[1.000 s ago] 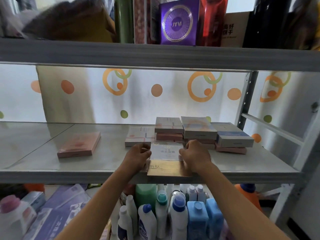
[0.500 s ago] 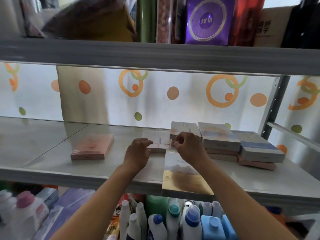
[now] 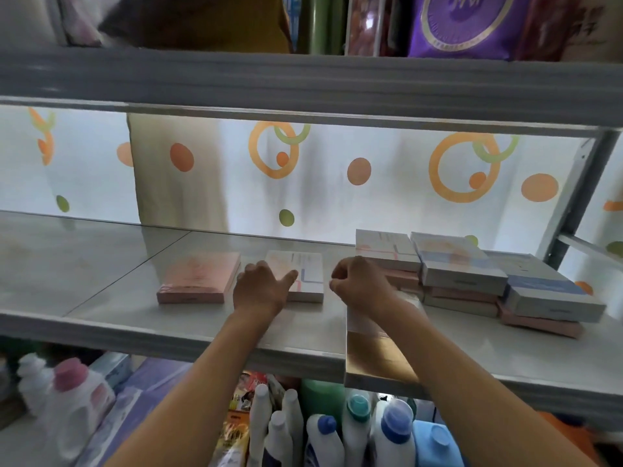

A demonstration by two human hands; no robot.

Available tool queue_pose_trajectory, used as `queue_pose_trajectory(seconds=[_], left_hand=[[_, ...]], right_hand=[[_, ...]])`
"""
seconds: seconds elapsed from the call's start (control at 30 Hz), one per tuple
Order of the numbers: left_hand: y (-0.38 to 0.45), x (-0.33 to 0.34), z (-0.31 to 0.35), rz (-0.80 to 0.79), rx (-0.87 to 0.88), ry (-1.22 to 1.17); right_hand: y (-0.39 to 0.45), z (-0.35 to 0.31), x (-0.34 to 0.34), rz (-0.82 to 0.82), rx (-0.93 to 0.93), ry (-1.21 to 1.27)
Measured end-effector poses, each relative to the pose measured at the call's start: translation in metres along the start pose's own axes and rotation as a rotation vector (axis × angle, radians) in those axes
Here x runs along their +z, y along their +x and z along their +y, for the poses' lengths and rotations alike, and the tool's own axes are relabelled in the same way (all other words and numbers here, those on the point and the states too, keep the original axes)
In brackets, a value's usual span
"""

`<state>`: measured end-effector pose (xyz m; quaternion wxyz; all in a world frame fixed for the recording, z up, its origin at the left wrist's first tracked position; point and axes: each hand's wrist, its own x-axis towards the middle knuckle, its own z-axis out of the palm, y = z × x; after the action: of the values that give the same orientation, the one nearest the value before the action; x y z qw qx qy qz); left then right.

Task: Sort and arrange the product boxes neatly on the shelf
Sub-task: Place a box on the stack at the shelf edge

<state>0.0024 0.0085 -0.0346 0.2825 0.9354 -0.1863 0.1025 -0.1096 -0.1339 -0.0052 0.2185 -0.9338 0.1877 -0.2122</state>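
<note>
We see flat rectangular product boxes spread along the middle shelf [image 3: 101, 318] of a grey metal rack. A pink box [image 3: 199, 279] lies flat on the left, and just beside it on the right lies a white box [image 3: 308, 273] with thin red and blue lines on its lid. Farther right the boxes are stacked: a white lined box [image 3: 386, 249] on pink ones, a pale box [image 3: 458, 264] with blue and orange print on another pile, and a blue-and-white box [image 3: 553, 291] on a pink one at the far right. A long white-and-gold box [image 3: 374, 352] lies in front of the piles and sticks out over the shelf's front edge.

The shelf below holds plastic bottles [image 3: 337, 433] with white, blue and teal caps, standing close together, and a pink-capped bottle [image 3: 70, 382] on the left. The shelf above carries a purple package [image 3: 465, 25] among other goods.

Our left hand [image 3: 261, 288] lies with loosely spread fingers on the near left part of the white box, gripping nothing. Our right hand [image 3: 359, 286] hangs curled above the far end of the white-and-gold box, just in front of the leftmost pile; we cannot tell whether it pinches anything.
</note>
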Motion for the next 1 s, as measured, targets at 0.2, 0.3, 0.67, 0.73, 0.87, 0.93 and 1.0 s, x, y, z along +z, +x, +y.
queue_pose_trajectory(seconds=[0.2, 0.3, 0.67, 0.73, 0.87, 0.93, 1.0], left_hand=[[0.013, -0.012, 0.002, -0.235, -0.147, 0.027], [0.014, -0.015, -0.001, -0.258, -0.204, -0.131], [0.0, -0.024, 0.011, -0.035, -0.151, -0.933], [-0.005, -0.031, 0.01, -0.017, -0.112, -1.028], [-0.018, -0.053, 0.009, -0.043, -0.077, -1.305], [-0.024, -0.067, 0.007, -0.108, -0.05, -1.381], [-0.03, -0.078, 0.002, -0.168, -0.022, -1.351]], right_hand=[[0.014, -0.024, 0.005, -0.159, 0.09, -0.118], [0.019, -0.035, 0.01, -0.226, 0.165, -0.068], [0.023, -0.04, 0.012, -0.208, 0.543, 0.622], [0.02, -0.039, 0.009, -0.181, 0.602, 0.791], [0.016, -0.043, -0.006, -0.05, 0.573, 1.076], [0.011, -0.049, -0.017, -0.002, 0.523, 1.137], [0.003, -0.055, -0.025, 0.036, 0.448, 1.129]])
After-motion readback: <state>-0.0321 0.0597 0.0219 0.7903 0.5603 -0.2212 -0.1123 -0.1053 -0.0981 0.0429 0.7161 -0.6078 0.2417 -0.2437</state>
